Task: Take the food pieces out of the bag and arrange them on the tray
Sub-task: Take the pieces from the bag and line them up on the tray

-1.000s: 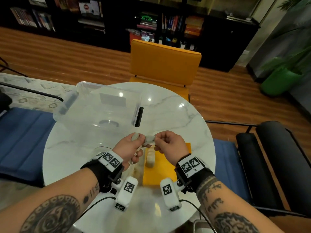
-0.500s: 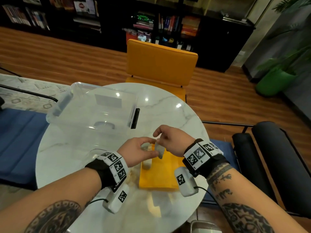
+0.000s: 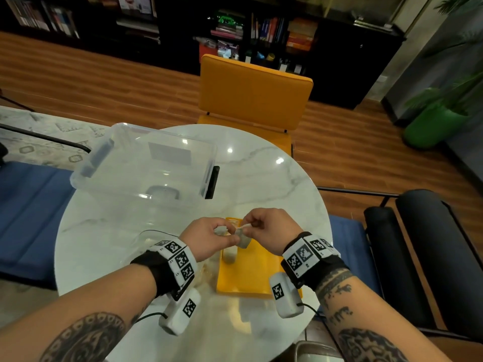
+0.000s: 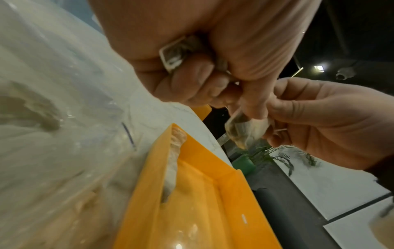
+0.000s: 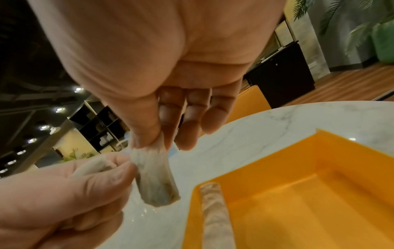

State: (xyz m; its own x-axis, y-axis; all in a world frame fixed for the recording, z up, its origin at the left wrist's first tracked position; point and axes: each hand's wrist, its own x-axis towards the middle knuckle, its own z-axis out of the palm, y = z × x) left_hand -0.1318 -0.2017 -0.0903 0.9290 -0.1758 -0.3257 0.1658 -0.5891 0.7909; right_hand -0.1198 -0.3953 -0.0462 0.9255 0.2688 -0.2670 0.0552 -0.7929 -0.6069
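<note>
My right hand [image 3: 248, 226] pinches the top end of a pale, translucent food roll [image 5: 154, 178] between thumb and fingers. The roll [image 3: 243, 239] hangs upright just above the far left corner of the orange tray [image 3: 257, 273]. Right beside it, my left hand [image 3: 224, 231] curls around a second pale roll [image 5: 93, 166], mostly hidden in the fist [image 4: 192, 67]. A third roll [image 3: 230, 255] lies along the tray's left wall [image 4: 147, 185]. The clear plastic bag [image 4: 53, 134], with more pale pieces inside, lies on the table left of the tray.
A large clear plastic bin [image 3: 146, 163] stands at the back left of the round marble table [image 3: 274, 178]. An orange chair [image 3: 254, 92] is behind the table. Blue seats flank it, and a black armrest [image 3: 418, 244] is at the right.
Both hands dropped from above the table down to the tray's far left corner. The two rolls have come apart, and the right one now hangs upright from my fingers.
</note>
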